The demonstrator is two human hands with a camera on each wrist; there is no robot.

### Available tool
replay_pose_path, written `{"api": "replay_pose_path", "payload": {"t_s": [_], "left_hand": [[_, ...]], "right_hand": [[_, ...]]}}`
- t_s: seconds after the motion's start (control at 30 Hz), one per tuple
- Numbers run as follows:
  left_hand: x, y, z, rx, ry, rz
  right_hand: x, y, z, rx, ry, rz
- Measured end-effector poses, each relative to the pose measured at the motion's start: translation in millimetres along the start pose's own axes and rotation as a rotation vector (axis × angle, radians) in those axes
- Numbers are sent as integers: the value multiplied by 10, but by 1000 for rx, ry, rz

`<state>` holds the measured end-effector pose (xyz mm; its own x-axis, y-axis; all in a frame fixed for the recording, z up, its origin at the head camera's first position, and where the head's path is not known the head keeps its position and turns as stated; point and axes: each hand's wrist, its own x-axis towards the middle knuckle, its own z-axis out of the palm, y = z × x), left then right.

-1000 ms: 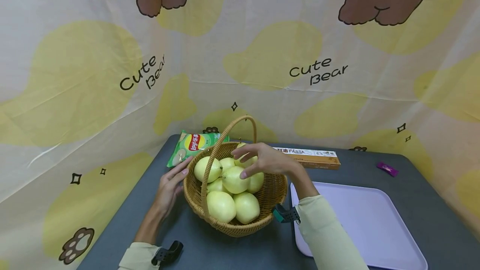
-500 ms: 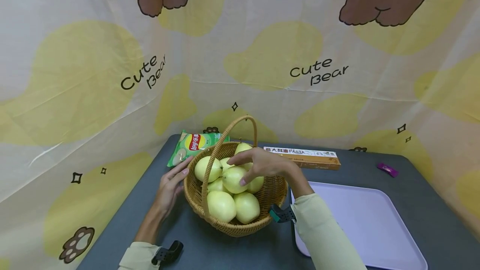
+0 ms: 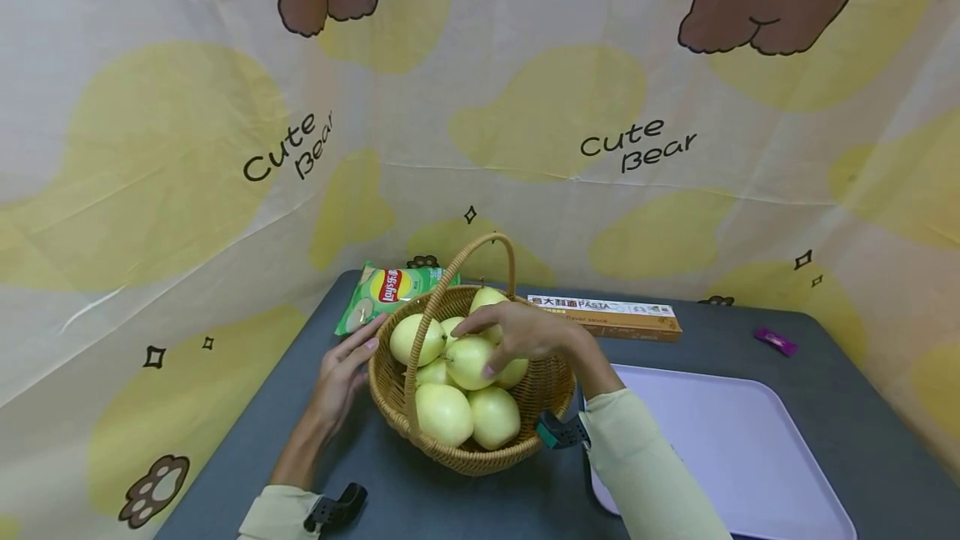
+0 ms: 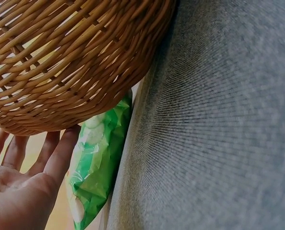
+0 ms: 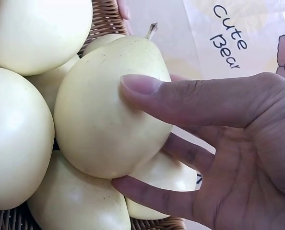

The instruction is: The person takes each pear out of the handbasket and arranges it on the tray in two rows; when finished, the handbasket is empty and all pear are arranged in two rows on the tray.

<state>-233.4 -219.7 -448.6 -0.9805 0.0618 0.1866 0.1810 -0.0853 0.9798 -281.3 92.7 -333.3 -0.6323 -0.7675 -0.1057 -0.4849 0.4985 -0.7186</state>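
A wicker basket [image 3: 472, 462] with a tall arched handle [image 3: 457, 265] holds several pale green pears. My right hand [image 3: 528, 332] reaches over the rim and grips the topmost pear [image 3: 467, 362]. In the right wrist view the thumb presses this pear's [image 5: 99, 110] near side, while fingers curl round its edge and underside. Other pears lie against it, such as one [image 5: 17, 139] on the left. My left hand [image 3: 339, 373] rests its extended fingers on the basket's left side; the left wrist view has these fingertips at the woven wall [image 4: 85, 62].
Behind the basket lie a green chip bag [image 3: 390, 288] and a pasta box [image 3: 630, 322]. To the right, a pale lilac tray [image 3: 720, 440] lies on the dark grey table [image 3: 847, 390], with a small purple packet [image 3: 776, 342] beyond it. A printed curtain [image 3: 525, 215] hangs behind.
My right hand has come down and slightly left onto the topmost pear, its thumb and fingers now round it. The left hand stays at the basket's side.
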Motion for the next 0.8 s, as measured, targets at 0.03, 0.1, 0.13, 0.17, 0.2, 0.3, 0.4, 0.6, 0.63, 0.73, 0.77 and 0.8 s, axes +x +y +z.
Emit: {"api": "replay_pose_path", "payload": {"t_s": [0.03,0.1,0.13,0.17,0.2,0.3,0.4,0.6,0.63,0.73,0.77,0.8], "left_hand": [[0,-4,-1,-5,0,0],[2,-9,-1,-8,1,1],[2,-9,-1,-11,1,1],[3,-9,-1,-13,2,1],[3,-8,-2,-12,0,0],[5,-6,-4,-6,4,-1],[8,1,2,2,3,-1],[11,3,9,5,8,-4],[11,3,9,5,10,-4],[9,8,9,-7,10,-5],[7,9,9,-8,10,-4],[5,11,9,-8,10,-2]], "right_hand": [[4,-5,2,-3,1,0],[8,-18,6,-5,0,5],[9,-25,8,-6,-5,5],[10,-31,10,-8,-10,10],[10,-39,13,-10,-16,14],[8,-54,19,-10,-30,32],[5,-52,23,-9,-26,43],[-2,-26,40,-33,4,24],[-3,-23,43,-38,10,22],[-11,-29,50,-54,26,22],[-16,-31,51,-57,31,23],[-23,-34,52,-57,36,24]]}}
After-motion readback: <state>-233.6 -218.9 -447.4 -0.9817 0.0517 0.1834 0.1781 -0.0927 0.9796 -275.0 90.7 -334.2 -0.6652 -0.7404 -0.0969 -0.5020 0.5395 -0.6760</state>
